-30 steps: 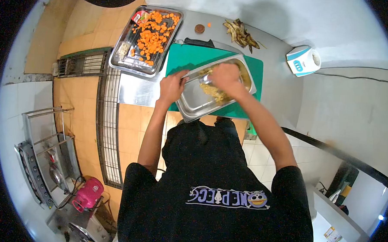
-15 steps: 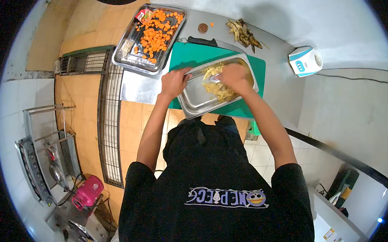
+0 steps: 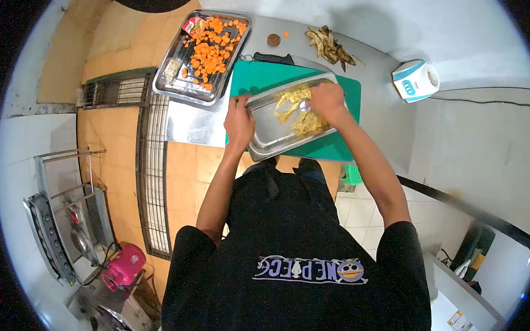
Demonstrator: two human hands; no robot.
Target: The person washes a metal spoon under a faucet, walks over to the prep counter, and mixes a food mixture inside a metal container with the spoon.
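A deep stainless steel pan sits at a slant on a green cutting board. Inside it, mostly toward the right end, lies a lumpy yellow mash. My left hand is closed around the pan's left rim. My right hand is over the right part of the pan, its fingers wrapped round a metal spoon. The spoon's bowl rests in the mash, and its handle is hidden in my fist.
A metal tray holds sliced carrots and a red packet. Behind the board are a black-handled knife, a brown round object and dark banana peels. A white-and-blue appliance stands at the right wall.
My right hand and the spoon have shifted slightly, and the mash shows a changed, more spread shape. My left hand stays on the rim. The whole view has moved a little.
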